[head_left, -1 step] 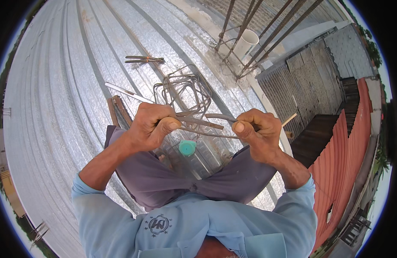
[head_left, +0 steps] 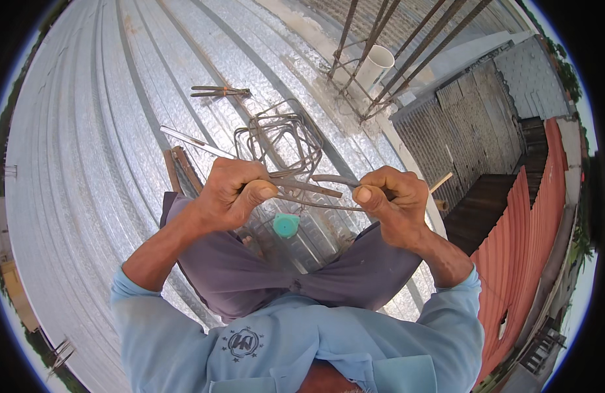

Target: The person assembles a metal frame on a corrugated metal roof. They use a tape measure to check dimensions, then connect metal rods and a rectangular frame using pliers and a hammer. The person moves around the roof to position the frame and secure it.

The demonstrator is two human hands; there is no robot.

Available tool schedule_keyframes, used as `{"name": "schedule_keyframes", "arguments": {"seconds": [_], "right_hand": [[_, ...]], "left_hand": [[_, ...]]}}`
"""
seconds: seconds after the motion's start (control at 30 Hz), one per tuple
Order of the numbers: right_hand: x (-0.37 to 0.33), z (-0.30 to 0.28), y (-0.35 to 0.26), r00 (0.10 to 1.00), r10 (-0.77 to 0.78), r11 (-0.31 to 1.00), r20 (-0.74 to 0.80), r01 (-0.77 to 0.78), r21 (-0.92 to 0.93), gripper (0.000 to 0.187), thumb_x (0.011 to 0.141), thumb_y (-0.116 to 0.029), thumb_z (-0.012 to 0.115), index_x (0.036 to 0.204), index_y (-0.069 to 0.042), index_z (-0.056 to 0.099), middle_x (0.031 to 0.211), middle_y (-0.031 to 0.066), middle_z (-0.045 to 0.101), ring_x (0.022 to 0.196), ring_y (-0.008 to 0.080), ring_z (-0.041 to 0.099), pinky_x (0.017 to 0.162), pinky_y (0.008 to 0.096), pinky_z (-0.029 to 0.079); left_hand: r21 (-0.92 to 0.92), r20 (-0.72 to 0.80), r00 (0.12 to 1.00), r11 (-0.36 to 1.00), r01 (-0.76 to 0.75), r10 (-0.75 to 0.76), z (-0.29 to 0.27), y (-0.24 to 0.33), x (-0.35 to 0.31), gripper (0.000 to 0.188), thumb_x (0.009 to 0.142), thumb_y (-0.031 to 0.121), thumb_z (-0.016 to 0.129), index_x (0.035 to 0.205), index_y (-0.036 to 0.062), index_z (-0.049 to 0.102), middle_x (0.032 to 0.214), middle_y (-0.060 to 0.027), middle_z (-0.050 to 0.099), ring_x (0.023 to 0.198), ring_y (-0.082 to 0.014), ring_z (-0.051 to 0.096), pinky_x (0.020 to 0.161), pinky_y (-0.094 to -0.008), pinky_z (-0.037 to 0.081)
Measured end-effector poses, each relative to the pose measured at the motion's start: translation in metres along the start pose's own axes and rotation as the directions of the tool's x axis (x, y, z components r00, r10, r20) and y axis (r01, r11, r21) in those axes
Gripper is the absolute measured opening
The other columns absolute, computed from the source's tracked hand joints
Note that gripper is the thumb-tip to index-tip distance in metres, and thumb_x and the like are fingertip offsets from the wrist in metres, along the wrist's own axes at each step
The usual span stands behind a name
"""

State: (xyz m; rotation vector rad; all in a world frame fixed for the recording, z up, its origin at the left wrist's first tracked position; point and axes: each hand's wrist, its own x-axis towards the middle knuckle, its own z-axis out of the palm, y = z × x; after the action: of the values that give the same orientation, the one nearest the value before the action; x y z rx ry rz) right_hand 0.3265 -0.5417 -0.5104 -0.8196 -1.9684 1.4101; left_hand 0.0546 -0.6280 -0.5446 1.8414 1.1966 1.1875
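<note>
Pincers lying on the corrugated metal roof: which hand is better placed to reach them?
Left, most likely: the left hand is nearer the pincers, which lie beyond it; the right hand is farther across. Both hands grip bent metal rod, so either would probably need freeing first.

A light-blue collared shirt (head_left: pixel 296 334) is filling the lower centre, bearing a dark emblem (head_left: pixel 243 343); purplish-grey trousers (head_left: pixel 230 272) are showing above.

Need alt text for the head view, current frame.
A person's left hand and right hand grip dark metal rod between them, one piece or several unclear. Beyond lie bent metal loops and orange-marked pliers on a ribbed metal roof; a teal case sits between the person's legs.
</note>
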Motion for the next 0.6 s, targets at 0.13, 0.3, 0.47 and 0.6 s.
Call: {"name": "schedule_keyframes", "arguments": {"seconds": [0.13,0.3,0.47,0.6], "right_hand": [[0.012,0.001,0.007,0.994,0.111,0.993,0.007,-0.111,0.048,0.029,0.092,-0.029,0.076,0.091,0.000,0.073,0.066,0.0037,0.064,0.059,0.0074,0.053,0.050,0.0273,0.040],[0.032,0.008,0.029,0.978,-0.200,0.942,-0.061,0.175,-0.287,0.024,0.092,-0.025,0.074,0.097,-0.001,0.074,0.071,0.0068,0.061,0.062,0.0138,0.054,0.054,0.0309,0.041],[0.042,-0.002,0.040,0.999,-0.038,0.984,-0.023,0.033,-0.178,0.025,0.097,-0.025,0.069,0.095,0.000,0.073,0.066,0.0037,0.056,0.057,0.0116,0.048,0.052,0.0300,0.038],[0.057,-0.007,0.054,0.916,0.362,0.921,0.173,-0.380,0.087,0.033,0.100,-0.029,0.065,0.087,0.000,0.072,0.057,-0.0020,0.047,0.051,0.0069,0.041,0.048,0.0267,0.032]], "left_hand": [[-0.010,0.039,0.994,0.995,0.104,-0.103,0.002,-0.001,0.017,0.044,0.103,0.038,0.056,0.078,0.0026,0.064,0.056,-0.0055,0.046,0.050,-0.0147,0.047,0.048,-0.0333,0.037],[-0.218,0.169,0.914,0.890,0.399,-0.369,0.010,-0.011,0.022,0.049,0.107,0.045,0.045,0.102,0.0029,0.069,0.061,-0.0009,0.040,0.057,-0.0105,0.040,0.056,-0.0297,0.037],[-0.344,0.294,0.824,0.750,0.565,-0.485,0.008,-0.016,0.040,0.062,0.102,0.055,0.050,0.136,0.0029,0.059,0.062,-0.0007,0.052,0.050,-0.0073,0.045,0.047,-0.0237,0.035],[-0.560,0.423,0.743,0.495,0.665,-0.519,0.011,-0.045,0.054,0.049,0.101,0.046,0.056,0.118,0.0015,0.065,0.083,-0.0051,0.063,0.068,-0.0108,0.058,0.045,-0.0257,0.047]]}}
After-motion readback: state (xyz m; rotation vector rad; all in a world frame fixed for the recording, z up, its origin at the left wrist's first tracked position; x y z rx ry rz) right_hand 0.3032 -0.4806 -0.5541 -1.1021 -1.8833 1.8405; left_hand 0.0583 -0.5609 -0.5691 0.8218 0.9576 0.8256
